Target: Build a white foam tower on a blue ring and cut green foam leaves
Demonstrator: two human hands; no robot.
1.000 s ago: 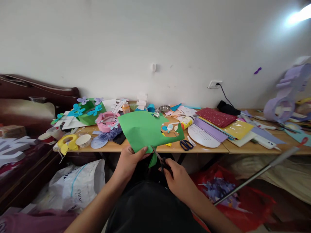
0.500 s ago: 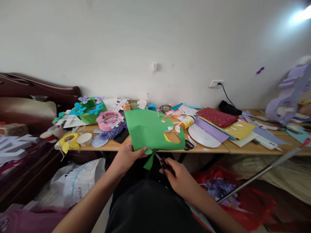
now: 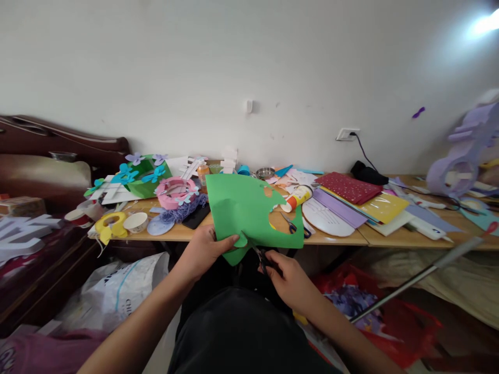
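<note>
Left hand (image 3: 205,252) pinches the green sheet (image 3: 245,210) at its lower edge; right hand (image 3: 286,275) grips scissors (image 3: 260,255), blades pointing up-left into the sheet beside those fingers.

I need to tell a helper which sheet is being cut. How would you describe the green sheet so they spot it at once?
Start at the long wooden table against the white wall, then look to its front edge at the middle. There the left hand holds up a green sheet while the right hand works scissors at its lower edge. Unlike the flat stacked sheets, it is raised and has curved cut-outs.
</note>
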